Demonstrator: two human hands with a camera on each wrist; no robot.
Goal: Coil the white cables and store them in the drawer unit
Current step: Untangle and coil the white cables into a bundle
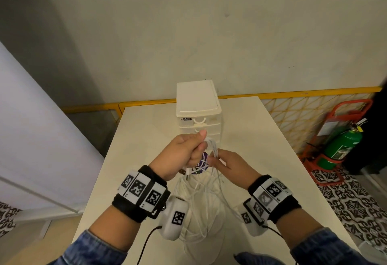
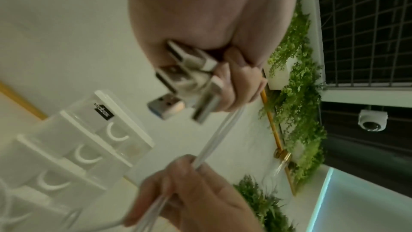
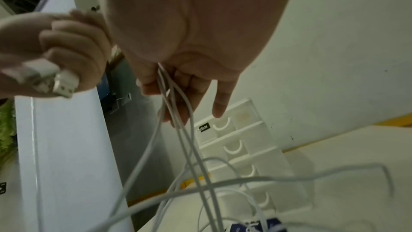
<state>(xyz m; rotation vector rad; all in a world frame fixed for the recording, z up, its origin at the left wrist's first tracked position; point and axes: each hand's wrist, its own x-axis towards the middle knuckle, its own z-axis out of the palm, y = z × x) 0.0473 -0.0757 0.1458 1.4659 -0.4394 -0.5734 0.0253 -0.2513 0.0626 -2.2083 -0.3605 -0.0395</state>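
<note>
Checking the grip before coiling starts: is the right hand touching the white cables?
Touching. The right wrist view shows the white cables running through the right hand's curled fingers; the left wrist view agrees.

The camera on my head looks forward and down over the tabletop [image 1: 240,130] toward the drawer unit [image 1: 199,107] by the wall. My left wrist camera sits close under my palm, my right wrist camera likewise. All three views share the drawer unit and the white cables [image 1: 209,202].
</note>
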